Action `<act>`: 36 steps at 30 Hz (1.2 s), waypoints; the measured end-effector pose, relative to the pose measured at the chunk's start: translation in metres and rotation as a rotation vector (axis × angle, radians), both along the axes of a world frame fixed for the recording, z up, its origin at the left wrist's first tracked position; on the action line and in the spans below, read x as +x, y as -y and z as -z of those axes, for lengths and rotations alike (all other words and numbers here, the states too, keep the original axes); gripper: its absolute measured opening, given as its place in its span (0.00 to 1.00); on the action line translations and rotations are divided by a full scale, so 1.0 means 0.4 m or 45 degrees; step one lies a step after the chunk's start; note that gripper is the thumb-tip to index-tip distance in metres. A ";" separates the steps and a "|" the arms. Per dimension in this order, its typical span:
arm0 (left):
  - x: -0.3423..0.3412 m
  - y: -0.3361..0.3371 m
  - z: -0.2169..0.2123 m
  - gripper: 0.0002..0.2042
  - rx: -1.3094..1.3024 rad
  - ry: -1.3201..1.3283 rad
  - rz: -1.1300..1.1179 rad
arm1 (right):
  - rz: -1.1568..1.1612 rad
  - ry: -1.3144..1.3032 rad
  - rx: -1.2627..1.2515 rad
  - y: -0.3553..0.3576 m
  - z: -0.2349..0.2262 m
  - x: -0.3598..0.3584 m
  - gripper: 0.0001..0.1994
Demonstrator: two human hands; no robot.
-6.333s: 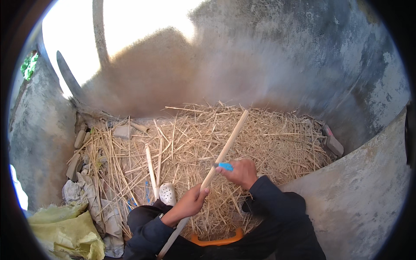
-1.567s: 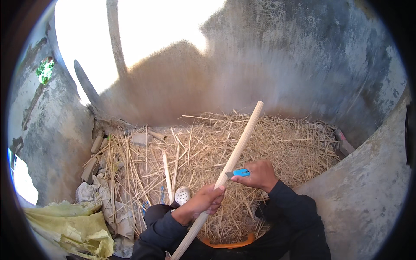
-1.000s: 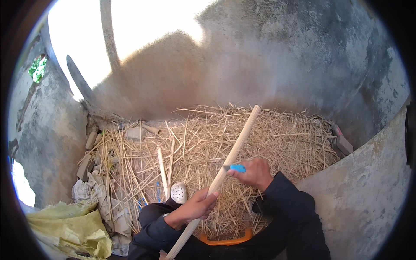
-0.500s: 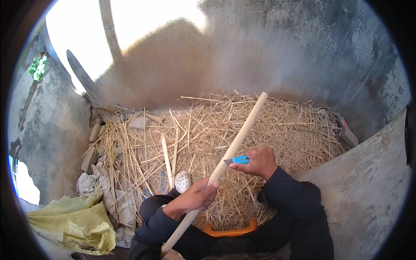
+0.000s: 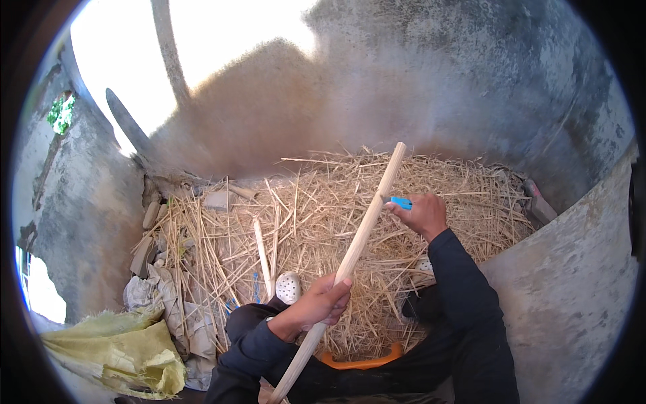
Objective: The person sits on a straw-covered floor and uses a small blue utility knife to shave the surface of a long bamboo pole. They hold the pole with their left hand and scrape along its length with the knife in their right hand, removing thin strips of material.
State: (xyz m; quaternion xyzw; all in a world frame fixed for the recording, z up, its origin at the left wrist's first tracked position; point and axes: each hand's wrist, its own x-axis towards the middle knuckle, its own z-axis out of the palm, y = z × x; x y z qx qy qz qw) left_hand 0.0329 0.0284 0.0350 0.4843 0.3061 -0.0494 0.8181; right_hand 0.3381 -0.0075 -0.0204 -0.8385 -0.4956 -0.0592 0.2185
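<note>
The left hand (image 5: pixel 321 301) is clenched around a long pale stick (image 5: pixel 356 246), low on its length, and holds it slanting up and away over a heap of straw (image 5: pixel 316 215). The right hand (image 5: pixel 422 214) grips a small blue tool (image 5: pixel 401 202) — likely a knife, though its blade is too small to make out — and presses it against the stick's upper part, just below the far tip. The stick's lower end runs down past the dark-sleeved left arm to the bottom edge of the view.

By the look of it, the step in hand is shaving or smoothing the stick near its top. The next stroke calls for a steady left grip so the stick does not roll, and for the tool to travel along the wood, away from the body and clear of the left hand's fingers.

A second, shorter stick (image 5: pixel 262 249) lies in the straw to the left, with a white perforated ladle (image 5: pixel 288 287) at its near end. An orange rim (image 5: pixel 363 360) shows under the straw near the knees — a yellow-green sack (image 5: pixel 114 347) lies crumpled at lower left.
</note>
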 end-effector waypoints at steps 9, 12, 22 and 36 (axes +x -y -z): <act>-0.080 0.069 -0.010 0.17 0.021 0.137 0.406 | 0.767 -0.331 0.221 0.090 0.132 0.380 0.45; -0.080 0.016 0.033 0.17 -0.002 -0.021 0.131 | 0.544 -0.634 0.165 0.073 0.071 0.344 0.43; -0.050 -0.019 0.016 0.16 -0.035 0.033 -0.025 | -0.454 -0.008 -0.004 0.064 -0.053 -0.190 0.37; -0.014 -0.012 0.004 0.13 0.056 0.065 -0.029 | -0.385 0.046 0.114 0.035 -0.032 -0.150 0.40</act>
